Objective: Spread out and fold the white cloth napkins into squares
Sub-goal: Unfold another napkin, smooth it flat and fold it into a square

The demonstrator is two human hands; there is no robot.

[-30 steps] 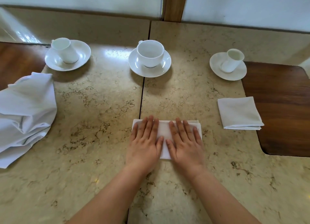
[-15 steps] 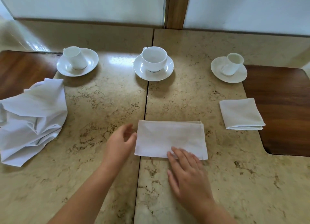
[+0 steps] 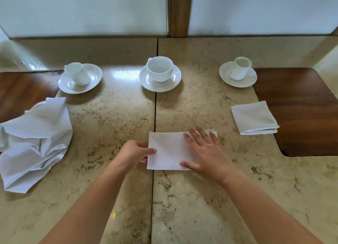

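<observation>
The marble-topped desk (image 3: pixel 113 119) is carrying every stage of the job at once. Largest is the crumpled napkin (image 3: pixel 34 143), lying in a loose heap at the left edge, not yet spread or folded, so at least one whole napkin is waiting. In the middle, close to the person, the rectangular napkin (image 3: pixel 168 150) is lying flat across the seam between the two slabs, folded down to a long rectangle; by the look of it one more fold, left end over right, is needed to make a square. The right hand (image 3: pixel 204 152) is resting on its right half with fingers spread flat, pressing it to the desk. The left hand (image 3: pixel 133 152) is pinching the napkin's left edge between thumb and fingers, seemingly readying that last fold. Smallest, the finished square napkin (image 3: pixel 255 118) is sitting at the right, partly over the wooden inlay (image 3: pixel 301 112), well apart from both hands.
</observation>
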